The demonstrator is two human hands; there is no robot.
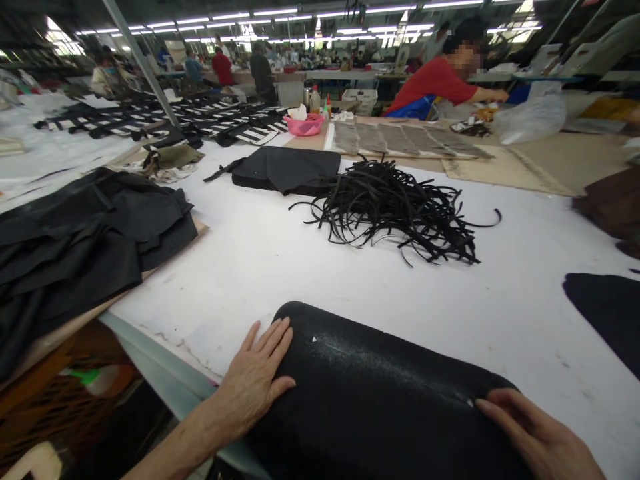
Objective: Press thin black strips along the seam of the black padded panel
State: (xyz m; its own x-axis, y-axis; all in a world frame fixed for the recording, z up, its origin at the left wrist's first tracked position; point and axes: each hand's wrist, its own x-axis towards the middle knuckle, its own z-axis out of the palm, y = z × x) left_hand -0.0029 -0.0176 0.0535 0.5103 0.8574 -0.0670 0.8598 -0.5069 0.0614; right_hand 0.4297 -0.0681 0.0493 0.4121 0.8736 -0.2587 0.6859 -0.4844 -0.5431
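A black sheet panel (380, 407) with rounded corners lies across the near edge of the white table, its lower part running out of view. Along its upper side runs a pale, dusty streak, with a small white triangular mark (315, 339) at the left end. My left hand (257, 373) rests flat on the panel's left edge, fingers stretched and thumb apart. At the right edge, my right hand (535, 427) has its thumb on the panel beside a small white spot (470, 403). Its other fingers curl round the edge and are partly hidden.
Beyond the panel lies a tangled heap of black strips (395, 207), beside a black stack (285, 170). Black sheets (85, 240) are piled at left, and another black piece (610, 313) lies at right. A pink basket (304, 125) stands farther back; a person in red (430, 83) works across the table.
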